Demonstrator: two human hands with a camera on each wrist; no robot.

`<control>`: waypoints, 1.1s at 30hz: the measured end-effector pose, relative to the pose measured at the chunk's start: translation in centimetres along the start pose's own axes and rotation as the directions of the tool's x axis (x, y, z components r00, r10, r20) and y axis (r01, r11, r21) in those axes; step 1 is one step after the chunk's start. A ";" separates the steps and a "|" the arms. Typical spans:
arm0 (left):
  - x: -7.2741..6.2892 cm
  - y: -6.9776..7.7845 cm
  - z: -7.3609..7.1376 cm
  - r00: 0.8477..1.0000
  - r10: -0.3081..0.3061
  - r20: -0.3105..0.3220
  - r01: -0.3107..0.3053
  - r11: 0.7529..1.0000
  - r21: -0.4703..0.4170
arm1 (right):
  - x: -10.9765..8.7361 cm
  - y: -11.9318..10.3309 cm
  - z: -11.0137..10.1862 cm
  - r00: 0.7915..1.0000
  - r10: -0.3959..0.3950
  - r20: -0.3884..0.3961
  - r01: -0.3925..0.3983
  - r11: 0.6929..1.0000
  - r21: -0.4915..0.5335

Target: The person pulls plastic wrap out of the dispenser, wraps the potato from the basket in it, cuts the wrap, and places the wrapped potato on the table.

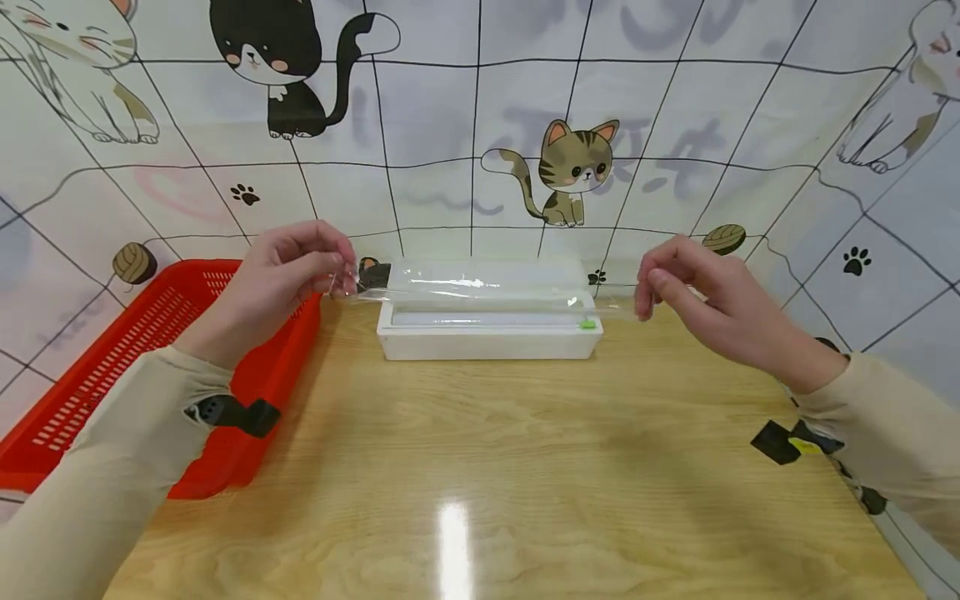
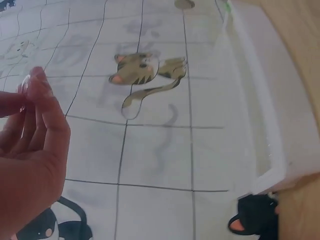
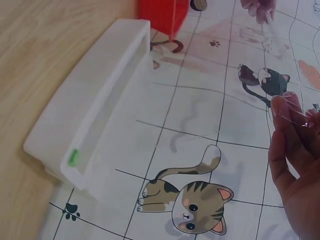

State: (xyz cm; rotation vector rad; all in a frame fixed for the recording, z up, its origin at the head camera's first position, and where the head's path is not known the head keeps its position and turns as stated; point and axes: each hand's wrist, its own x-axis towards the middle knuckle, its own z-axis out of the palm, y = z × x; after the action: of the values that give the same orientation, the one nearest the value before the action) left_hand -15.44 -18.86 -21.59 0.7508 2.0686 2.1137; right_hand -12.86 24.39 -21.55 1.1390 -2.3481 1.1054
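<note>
Beige sleeves reach over the worktop, the left one blocking part of the red basket at its left edge. The left hand and right hand each pinch an end of clear film, spanning above the white box at mid far edge, before a cat-printed backdrop.

Remotely, I saw a red basket on the left of the wooden table and a gridded backdrop printed with cats.
</note>
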 end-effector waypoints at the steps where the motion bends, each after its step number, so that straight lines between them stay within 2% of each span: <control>1: -0.5 -0.3 0.1 0.999 0.002 0.035 -0.002 1.000 -0.009 | -0.5 -0.1 0.2 1.000 -0.003 0.007 0.003 1.000 0.017; 3: -1.4 -0.9 0.3 0.996 0.014 0.091 -0.013 1.000 -0.018 | -1.4 -0.2 0.7 1.000 -0.004 0.014 0.004 0.999 0.042; 7: -3.1 -2.0 0.8 0.984 0.029 0.174 -0.035 0.999 0.030 | -2.8 0.1 1.8 0.997 -0.024 0.067 0.015 0.991 0.135; 10: -4.3 -3.3 1.2 0.965 0.015 0.263 -0.032 0.998 0.058 | -4.0 0.4 2.6 0.989 -0.011 0.149 -0.020 0.979 0.202; 13: -5.4 -5.5 1.7 0.923 -0.010 0.384 -0.019 0.997 0.070 | -5.2 1.0 3.9 0.970 0.034 0.241 -0.093 0.967 0.236; 17: -7.2 -9.4 2.3 0.856 -0.061 0.514 0.000 0.993 0.117 | -7.2 2.4 6.3 0.936 0.065 0.346 -0.164 0.950 0.264; 20: -8.5 -12.3 2.6 0.813 -0.117 0.571 0.035 0.988 0.153 | -9.0 3.7 8.3 0.908 0.048 0.416 -0.173 0.947 0.269; 23: -9.7 -14.5 2.9 0.782 -0.163 0.601 0.065 0.981 0.182 | -10.7 4.6 9.9 0.869 0.050 0.493 -0.184 0.956 0.228; 25: -10.4 -15.6 3.0 0.771 -0.178 0.612 0.062 0.977 0.206 | -11.6 5.1 10.7 0.838 0.069 0.541 -0.193 0.966 0.174; 28: -11.0 -16.5 3.2 0.761 -0.159 0.629 0.012 0.973 0.232 | -12.7 5.3 11.6 0.793 0.119 0.598 -0.219 0.971 0.098; 30: -11.3 -16.8 3.2 0.757 -0.140 0.638 -0.030 0.968 0.247 | -13.2 5.4 12.0 0.777 0.134 0.615 -0.218 0.974 0.063; 33: -11.7 -16.9 3.4 0.751 -0.109 0.651 -0.106 0.953 0.282 | -13.9 5.3 12.4 0.773 0.124 0.622 -0.190 0.981 0.041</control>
State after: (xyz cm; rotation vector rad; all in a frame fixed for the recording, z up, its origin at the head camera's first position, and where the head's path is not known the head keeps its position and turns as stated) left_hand -8.46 -19.04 -41.23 1.3040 1.9534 1.2259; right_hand -7.43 24.53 -40.11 1.5555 -2.9580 1.0192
